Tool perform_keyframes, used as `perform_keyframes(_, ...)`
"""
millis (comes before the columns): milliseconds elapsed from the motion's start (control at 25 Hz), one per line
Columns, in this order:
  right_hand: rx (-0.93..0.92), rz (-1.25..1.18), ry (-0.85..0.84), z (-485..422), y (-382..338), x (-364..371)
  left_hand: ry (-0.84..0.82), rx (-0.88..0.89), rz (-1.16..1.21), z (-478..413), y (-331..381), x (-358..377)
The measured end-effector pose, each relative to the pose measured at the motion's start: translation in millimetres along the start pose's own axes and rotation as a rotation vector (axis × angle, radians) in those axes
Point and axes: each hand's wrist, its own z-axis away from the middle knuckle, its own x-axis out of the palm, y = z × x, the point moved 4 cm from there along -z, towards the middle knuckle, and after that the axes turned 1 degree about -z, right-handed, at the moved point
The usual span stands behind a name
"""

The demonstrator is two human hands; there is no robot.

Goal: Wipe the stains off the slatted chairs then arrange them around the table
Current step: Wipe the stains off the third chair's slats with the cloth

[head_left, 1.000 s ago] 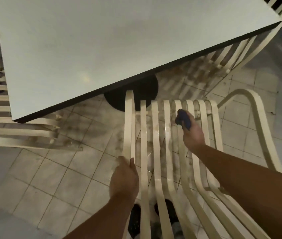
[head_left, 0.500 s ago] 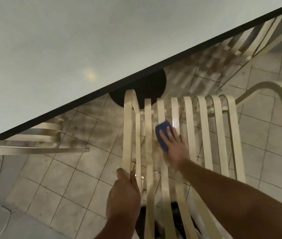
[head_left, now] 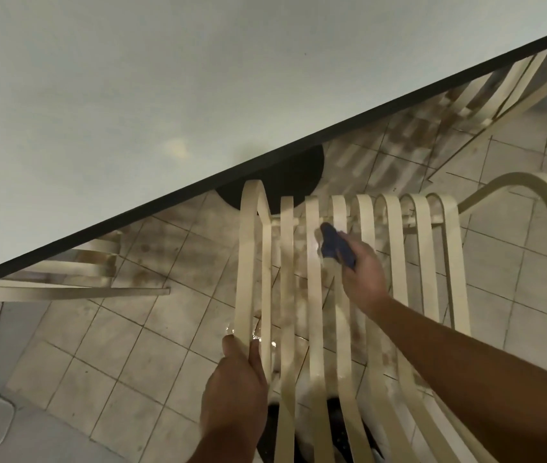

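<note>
Black table base [head_left: 285, 183] half beneath tabletop [head_left: 132, 95]; left chair [head_left: 65, 290] off-frame

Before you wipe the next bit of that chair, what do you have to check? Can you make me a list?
1. Left hand grips the cream slatted chair by its outer slat, steadying it: ok.
2. Right hand holds the blue cloth: ok.
3. Cloth touches a slat near the seat's front: ok.
4. Slats free of stains: cannot tell; the brown patches may be floor seen through the gaps.
5. Tiled floor under the chair dry: not ok, a wet shine shows.
</note>
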Motion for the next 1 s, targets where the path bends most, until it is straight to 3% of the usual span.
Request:
perform_keyframes(80,-0.024,0.203,0.106,-54.1,-3.7,15.5,0.0,0.013,-0.003,-0.1,-3.1,1.0)
perform_keyframes(120,-0.054,0.317,0.074,-72.5,-4.4,31.7,0.004,0.023,-0.004,-0.6,-3.4,1.0)
perform_keyframes(240,-0.242,0.64,-0.2,-75.6,0.2,95.0,0.009,0.041,-0.01,-1.9,-1.3,0.5)
perform_keyframes(320,-0.307,0.775,-0.358,-32.0,10.2,127.3,0.006,0.025,-0.001,-2.9,-2.0,1.0)
perform_keyframes(480,-0.179,0.706,-0.562,96.8,41.4,137.2,0.021,0.016,0.014,-1.6,-1.5,0.1)
perform_keyframes(560,-0.129,0.486,-0.725,152.3,46.4,129.4,0.021,0.011,0.006,-3.4,-3.1,1.6)
perform_keyframes(640,0.23,0.076,-0.87,178.7,27.1,107.9,0.002,-0.023,0.0,-3.6,-2.9,2.2)
perform_keyframes(720,0.374,-0.018,-0.788,170.2,9.4,80.2,-0.003,-0.026,-0.01,-4.2,0.9,0.4)
perform_keyframes(800,0.292,0.034,-0.63,135.6,1.6,54.5,-0.005,-0.024,-0.026,-3.8,1.8,-0.9)
perform_keyframes(880,0.179,-0.022,-0.35,77.9,3.5,29.4,-0.017,-0.035,-0.037,-4.1,1.7,-1.2)
perform_keyframes(1000,-0.016,0.426,0.033,-31.1,15.4,-4.7,-0.018,-0.006,-0.041,-3.9,2.4,-2.4)
